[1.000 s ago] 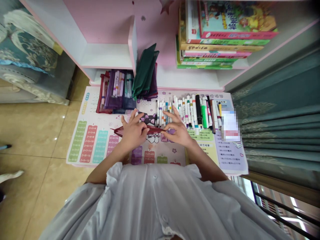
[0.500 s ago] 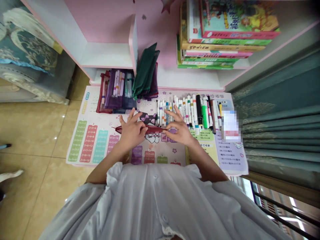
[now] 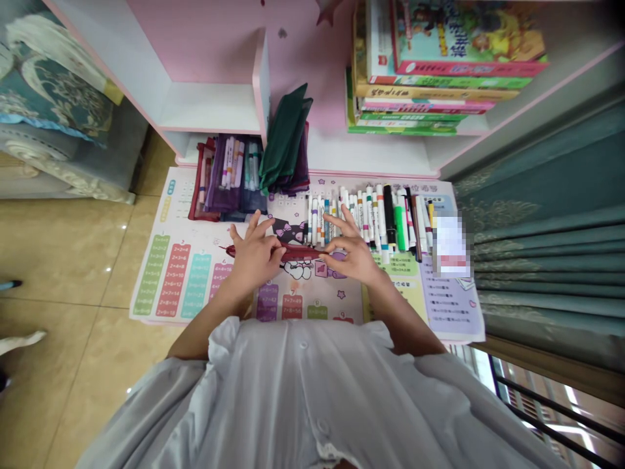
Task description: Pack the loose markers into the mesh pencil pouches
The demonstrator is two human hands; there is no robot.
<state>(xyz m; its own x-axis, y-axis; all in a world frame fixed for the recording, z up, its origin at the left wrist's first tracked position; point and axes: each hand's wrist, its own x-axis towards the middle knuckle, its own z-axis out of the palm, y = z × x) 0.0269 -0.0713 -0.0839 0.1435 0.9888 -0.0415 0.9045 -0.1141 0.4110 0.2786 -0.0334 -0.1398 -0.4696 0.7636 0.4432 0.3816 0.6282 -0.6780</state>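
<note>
A dark red pouch (image 3: 303, 252) is stretched between my two hands, seen nearly edge-on above the desk mat. My left hand (image 3: 256, 256) pinches it with thumb and index finger, the other fingers spread. At its right end my right hand (image 3: 352, 253) pinches it the same way, other fingers raised. Just beyond my right hand lies a row of markers (image 3: 374, 218), mostly white, with a black one and a green one among them. Filled mesh pouches (image 3: 222, 189) with pens inside rest at the back left, beside a stack of dark green pouches (image 3: 286, 143).
A printed mat (image 3: 170, 260) with times tables covers the desk. Behind it rises a pink and white shelf (image 3: 209, 107) with a pile of books (image 3: 430, 98) at the right. A blurred white item (image 3: 452, 244) lies right of the markers, near a curtain (image 3: 547, 234).
Both hands stay nearly in place, still pinching the red pouch. The pouch has shifted and tilted slightly, showing a little more of its side.
</note>
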